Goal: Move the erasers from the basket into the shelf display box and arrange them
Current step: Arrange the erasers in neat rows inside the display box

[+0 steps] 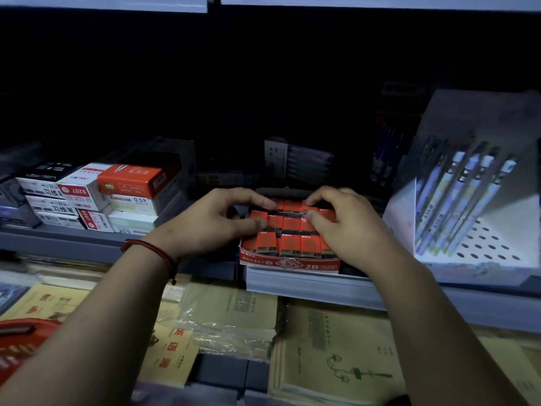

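Note:
A red display box (289, 264) marked 2B stands at the shelf's front edge, filled with rows of red-and-black erasers (292, 244). My left hand (216, 221) rests at the box's left side, thumb and forefinger pinching an eraser (259, 215) in the back rows. From the right, my right hand (348, 227) presses thumb and fingers on the erasers of the back rows. A corner of the red basket (20, 344) shows at the lower left; its contents are out of sight.
Stacked pen-refill boxes (102, 194) sit left of the display box. A white perforated stand of pens (468, 206) rises at the right. Below the shelf edge (316, 285) lie exercise books (330, 353) and plastic-wrapped notebooks (228, 320). The shelf's back is dark.

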